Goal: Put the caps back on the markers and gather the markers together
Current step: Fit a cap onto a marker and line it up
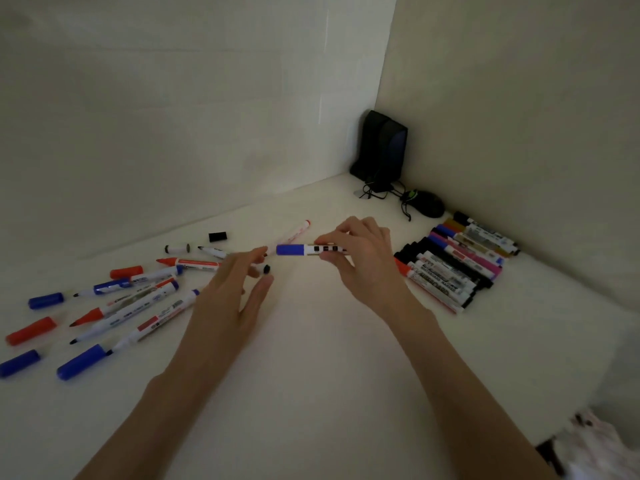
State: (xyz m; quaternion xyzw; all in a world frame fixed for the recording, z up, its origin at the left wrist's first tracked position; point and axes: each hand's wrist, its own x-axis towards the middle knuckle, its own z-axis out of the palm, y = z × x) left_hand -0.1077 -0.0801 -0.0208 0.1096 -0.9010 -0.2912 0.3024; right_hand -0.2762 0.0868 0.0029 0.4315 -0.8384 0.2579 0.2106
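- Right hand: raised above the desk, fingers and thumb clamped on the barrel of a capped marker. The marker is level, its blue cap pointing left and clear of the fingers.
- Left hand: fingers spread and loose, gripping nothing, just left of the blue cap but apart from it. Whether it touches the desk cannot be told.
- Small black cap: on the desk beside the left fingertips.
- Uncapped markers: scattered at left, lying at mixed angles, tips bare; some overlap.
- Loose caps: red cap and blue cap among the scatter; further red and blue ones nearer the left edge; a black cap farther back.
- Pink-tipped marker: behind the hands, lying alone.
- Capped row: at right, markers laid side by side, touching, near the right wall.
- Black speaker: upright in the far corner, cables and a dark mouse in front of it.
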